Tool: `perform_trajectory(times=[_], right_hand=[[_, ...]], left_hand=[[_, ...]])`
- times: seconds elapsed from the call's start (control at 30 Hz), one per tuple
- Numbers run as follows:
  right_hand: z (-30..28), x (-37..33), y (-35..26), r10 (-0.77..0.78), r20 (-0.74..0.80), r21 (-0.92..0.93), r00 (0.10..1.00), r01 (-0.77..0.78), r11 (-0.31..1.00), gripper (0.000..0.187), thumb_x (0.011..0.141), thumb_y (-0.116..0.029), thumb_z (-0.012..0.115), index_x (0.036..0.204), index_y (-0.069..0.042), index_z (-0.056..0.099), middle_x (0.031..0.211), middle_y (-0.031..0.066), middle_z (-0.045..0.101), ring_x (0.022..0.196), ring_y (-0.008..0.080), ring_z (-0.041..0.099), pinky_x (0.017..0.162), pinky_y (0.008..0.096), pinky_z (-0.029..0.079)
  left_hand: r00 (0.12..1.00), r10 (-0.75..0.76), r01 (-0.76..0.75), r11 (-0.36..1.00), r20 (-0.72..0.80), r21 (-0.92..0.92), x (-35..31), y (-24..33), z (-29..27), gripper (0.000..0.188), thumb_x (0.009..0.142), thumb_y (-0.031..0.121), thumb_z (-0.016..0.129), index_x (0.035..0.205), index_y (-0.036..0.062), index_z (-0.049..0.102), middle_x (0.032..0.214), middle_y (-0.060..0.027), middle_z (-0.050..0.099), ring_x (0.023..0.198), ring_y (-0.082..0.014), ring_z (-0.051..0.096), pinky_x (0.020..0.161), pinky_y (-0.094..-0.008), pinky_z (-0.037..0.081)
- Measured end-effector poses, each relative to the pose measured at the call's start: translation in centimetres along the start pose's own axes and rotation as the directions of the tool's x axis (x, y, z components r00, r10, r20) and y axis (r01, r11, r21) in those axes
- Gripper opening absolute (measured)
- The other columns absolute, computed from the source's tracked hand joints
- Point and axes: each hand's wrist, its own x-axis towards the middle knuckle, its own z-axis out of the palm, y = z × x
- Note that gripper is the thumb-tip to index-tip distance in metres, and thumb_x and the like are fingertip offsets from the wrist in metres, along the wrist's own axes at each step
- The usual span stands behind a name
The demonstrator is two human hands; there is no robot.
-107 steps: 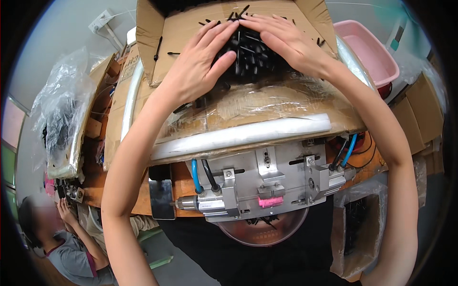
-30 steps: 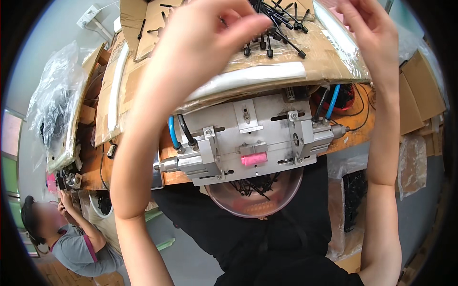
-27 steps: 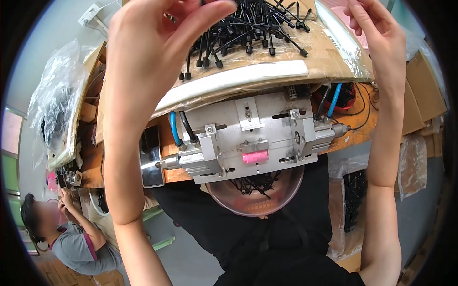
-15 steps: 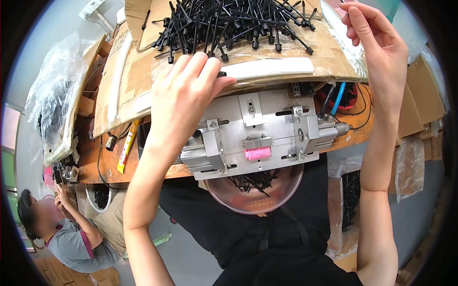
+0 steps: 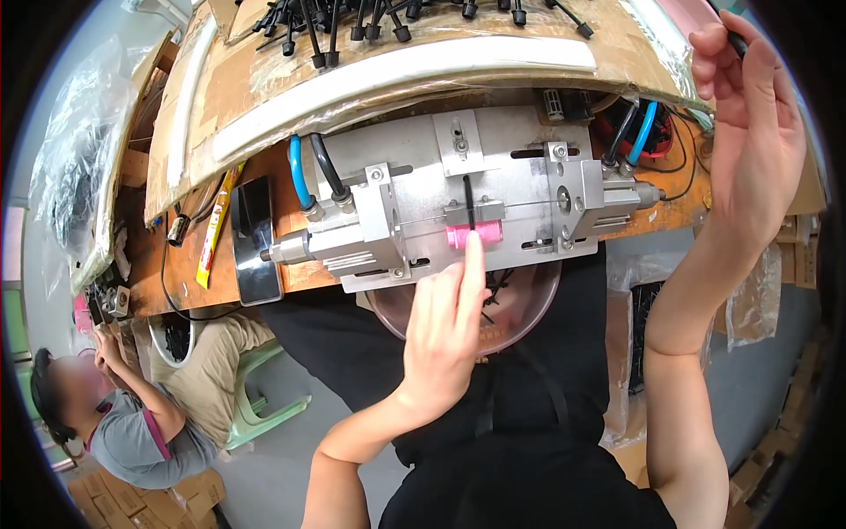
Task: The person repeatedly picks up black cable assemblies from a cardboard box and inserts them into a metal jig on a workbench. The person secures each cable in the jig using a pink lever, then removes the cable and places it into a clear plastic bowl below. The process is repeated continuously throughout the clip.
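Far left, a co-worker [image 5: 132,436] is sitting low with hands together. On the desk [image 5: 150,286], a yellow packet [image 5: 218,229] is lying beside a dark phone [image 5: 256,242]. Next rightward, the left cylinder [image 5: 361,251] is facing the middle of a metal plate [image 5: 423,181]; above, a heap of black pins [image 5: 333,31] is spreading over cardboard [image 5: 300,75].

Centre: a single black pin [image 5: 469,198] is lying across the small clamp block on the plate, its long axis running away from the person—roughly square to the line between the cylinders. Its near end is reaching over the pink piece [image 5: 457,236]. The left hand [image 5: 443,339] is by far the nearer hand: its straight index finger is meeting that near end, so the pin is lying directly ahead of this grip, nearly in line with the finger. The other fingers are curling; whether the thumb is closing on anything, I cannot tell. Beneath, a clear bowl [image 5: 394,322] is showing below the plate edge.

To the right, the right cylinder [image 5: 617,207] is facing back inward. The right hand [image 5: 749,123] is hanging raised—thumb and fingers pinching a dark piece [image 5: 737,42]—with the black pin lying well apart, leftward and nearer the person.
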Motion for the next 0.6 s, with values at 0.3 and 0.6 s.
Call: perform_trajectory(times=[0.3, 0.6], right_hand=[[-0.1, -2.4, -1.4, 0.008, 0.042, -0.053, 0.999, -0.006, 0.999, 0.026, 0.101, -0.010, 0.052, 0.121, 0.007, 0.057, 0.109, 0.0156, 0.066, 0.088, 0.0149, 0.060, 0.081, 0.0256, 0.048], [6.8, -12.9, -4.1, 0.126, 0.137, -0.180, 0.982, -0.101, 0.979, 0.046, 0.080, 0.013, 0.068, 0.124, 0.010, 0.055, 0.097, 0.0161, 0.067, 0.079, 0.0159, 0.065, 0.068, 0.0290, 0.055]], left_hand=[[0.993, -0.019, 0.000, 0.986, 0.113, 0.167, 0.4, 0.3, 0.7, 0.067, 0.074, -0.002, 0.063, 0.138, -0.0077, 0.045, 0.099, -0.0102, 0.054, 0.082, -0.0220, 0.051, 0.077, -0.0318, 0.047], [0.985, -0.067, 0.060, 0.997, 0.162, 0.047, 1.6, -0.4, -1.8, 0.066, 0.074, -0.005, 0.069, 0.137, 0.0003, 0.051, 0.100, -0.0107, 0.056, 0.091, -0.0255, 0.052, 0.080, -0.0376, 0.046]])
